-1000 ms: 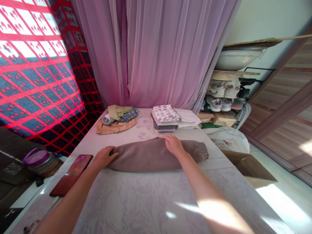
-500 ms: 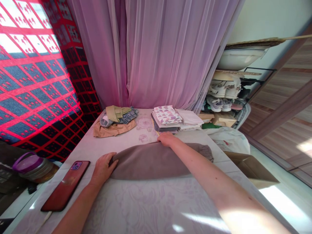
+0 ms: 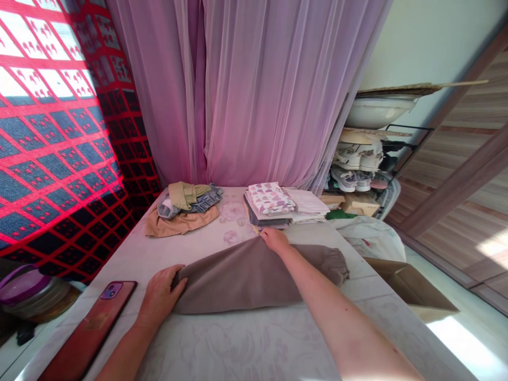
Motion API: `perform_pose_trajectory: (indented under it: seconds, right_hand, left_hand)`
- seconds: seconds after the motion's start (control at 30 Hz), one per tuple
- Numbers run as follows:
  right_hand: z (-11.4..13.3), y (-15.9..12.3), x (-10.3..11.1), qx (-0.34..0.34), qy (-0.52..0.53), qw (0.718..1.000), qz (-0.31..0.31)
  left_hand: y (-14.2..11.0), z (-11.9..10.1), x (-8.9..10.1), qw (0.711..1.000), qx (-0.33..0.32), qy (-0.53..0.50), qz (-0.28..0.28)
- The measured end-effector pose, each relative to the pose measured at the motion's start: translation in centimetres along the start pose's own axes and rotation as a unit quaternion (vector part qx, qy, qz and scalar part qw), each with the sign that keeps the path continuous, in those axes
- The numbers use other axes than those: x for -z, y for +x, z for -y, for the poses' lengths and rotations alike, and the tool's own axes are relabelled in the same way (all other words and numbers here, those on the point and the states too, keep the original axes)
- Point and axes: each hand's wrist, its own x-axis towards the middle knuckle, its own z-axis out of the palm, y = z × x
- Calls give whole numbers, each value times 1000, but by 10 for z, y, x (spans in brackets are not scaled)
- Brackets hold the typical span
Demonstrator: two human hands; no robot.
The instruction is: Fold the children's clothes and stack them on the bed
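Grey-brown pants [image 3: 238,280], folded lengthwise, lie across the table with a gathered cuff at the right end. My left hand [image 3: 162,288] grips their left end, thumb on top of the cloth. Farther back, the fingers of my right hand [image 3: 275,241] pinch the far edge, which is pulled up into a peak; my forearm crosses over the cloth and covers part of it. Just beyond that hand stands a stack of folded clothes [image 3: 270,200], a heart-print piece on top. Folded white cloth [image 3: 307,203] lies against its right side.
A loose pile of clothes [image 3: 184,203] sits at the table's back left. A red phone [image 3: 93,328] lies near the left edge. Beyond the right edge are an open cardboard box [image 3: 413,288], a plastic bag [image 3: 367,235] and a shoe rack [image 3: 357,159]. Purple curtains [image 3: 257,95] hang behind.
My right hand has drawn the far edge of the pants into a sharper peak. The left hand keeps its hold at the left end. The camera view has shifted slightly.
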Motion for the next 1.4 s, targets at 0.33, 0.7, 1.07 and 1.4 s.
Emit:
perform_pose_trajectory:
  seconds: [0.33, 0.7, 1.07, 1.4]
  right_hand:
    - [17, -41, -15, 69, 51, 990, -116]
    - [-1, -77, -29, 75, 52, 996, 8]
    - [-79, -116, -56, -43, -47, 995, -75]
    - [-80, -112, -62, -37, -79, 993, -82]
  left_hand:
    - [6, 5, -3, 998, 1, 47, 40]
    - [9, -1, 5, 994, 8, 73, 75]
    - [29, -8, 51, 977, 63, 35, 202]
    - [17, 14, 72, 975, 118, -33, 186]
